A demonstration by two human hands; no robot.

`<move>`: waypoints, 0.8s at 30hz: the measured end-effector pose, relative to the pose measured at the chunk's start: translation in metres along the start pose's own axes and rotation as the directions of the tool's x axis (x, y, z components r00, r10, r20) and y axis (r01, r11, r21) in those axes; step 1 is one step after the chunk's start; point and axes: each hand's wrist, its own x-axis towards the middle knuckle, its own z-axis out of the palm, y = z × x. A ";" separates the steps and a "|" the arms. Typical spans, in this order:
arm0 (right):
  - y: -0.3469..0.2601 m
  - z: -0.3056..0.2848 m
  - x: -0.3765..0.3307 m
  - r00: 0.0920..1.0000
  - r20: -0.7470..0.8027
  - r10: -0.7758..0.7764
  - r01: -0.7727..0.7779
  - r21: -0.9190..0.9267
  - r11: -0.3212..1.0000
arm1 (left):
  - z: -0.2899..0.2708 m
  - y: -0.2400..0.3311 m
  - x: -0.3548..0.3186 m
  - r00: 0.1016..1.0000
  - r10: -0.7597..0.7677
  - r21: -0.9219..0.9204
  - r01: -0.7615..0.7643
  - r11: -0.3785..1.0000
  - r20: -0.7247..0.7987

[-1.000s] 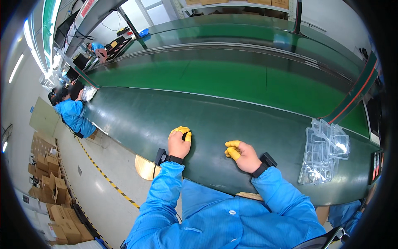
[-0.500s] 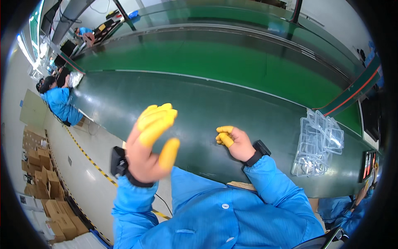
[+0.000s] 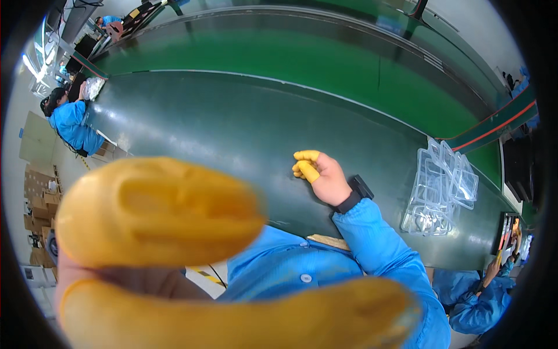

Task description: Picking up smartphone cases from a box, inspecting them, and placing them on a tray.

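Observation:
My left hand (image 3: 163, 227) is very close to the camera, large and blurred, with yellow finger covers on its fingers. Its thumb and bent finger are apart, and nothing shows between them. Over the dark green tabletop (image 3: 232, 122), my right hand (image 3: 322, 174) is loosely closed, its yellow-covered fingers curled in toward the palm. No object is visible in it; whether it touches the surface I cannot tell. A black band with a small box (image 3: 360, 189) is around my right wrist.
Clear plastic trays (image 3: 436, 192) lie in a loose stack on the right of the table. Beyond the table's far edge runs a green belt (image 3: 290, 55). Blue-clad people sit at the far left (image 3: 72, 125) and lower right (image 3: 476, 299). Cardboard boxes (image 3: 40, 209) stand at left.
My left hand has come up close to the camera and now covers much of the lower left. My right hand stays curled over the table. The whole view has shifted slightly.

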 end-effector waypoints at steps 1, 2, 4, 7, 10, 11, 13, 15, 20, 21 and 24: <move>-0.001 0.003 -0.001 1.000 0.009 0.007 -0.007 0.004 1.000 | -0.003 0.005 -0.001 0.999 -0.032 0.012 0.032 0.999 0.009; -0.005 0.006 -0.002 1.000 0.011 0.022 -0.021 -0.015 1.000 | -0.006 0.012 -0.004 0.999 -0.052 0.024 0.052 0.998 0.001; -0.006 0.002 -0.001 0.999 -0.014 0.029 -0.030 -0.045 0.999 | -0.004 0.014 -0.006 0.996 -0.086 0.007 0.086 0.996 -0.005; -0.002 0.004 0.002 1.000 0.011 0.011 -0.011 0.011 1.000 | -0.003 0.015 -0.005 0.963 -0.259 0.069 0.264 0.962 -0.071; -0.007 0.024 0.001 0.996 0.068 0.056 -0.057 0.012 0.998 | -0.005 -0.008 0.021 0.997 -0.076 0.071 0.075 0.995 0.006; -0.004 0.004 -0.002 0.997 0.052 -0.059 0.061 -0.039 0.997 | 0.015 -0.042 0.033 0.911 0.397 -0.179 -0.374 0.910 0.112; 0.008 -0.009 -0.005 1.000 -0.017 0.001 -0.001 0.000 1.000 | 0.041 -0.081 0.027 0.943 0.313 -0.079 -0.306 0.949 0.109; 0.004 -0.004 -0.007 1.000 -0.004 -0.013 0.013 0.008 1.000 | 0.054 -0.112 0.009 0.978 0.112 -0.021 -0.110 0.994 0.173; -0.004 0.007 -0.006 0.999 0.021 0.030 -0.029 -0.038 0.999 | 0.102 -0.238 -0.087 0.955 -0.296 0.337 0.268 0.902 0.033; -0.003 0.006 -0.005 0.999 0.032 0.026 -0.025 -0.039 0.999 | 0.109 -0.250 -0.099 0.952 -0.307 0.420 0.280 0.863 -0.004; -0.002 0.006 -0.004 1.000 -0.001 0.006 -0.006 -0.014 1.000 | 0.130 -0.282 -0.134 0.911 -0.405 0.511 0.386 0.768 -0.079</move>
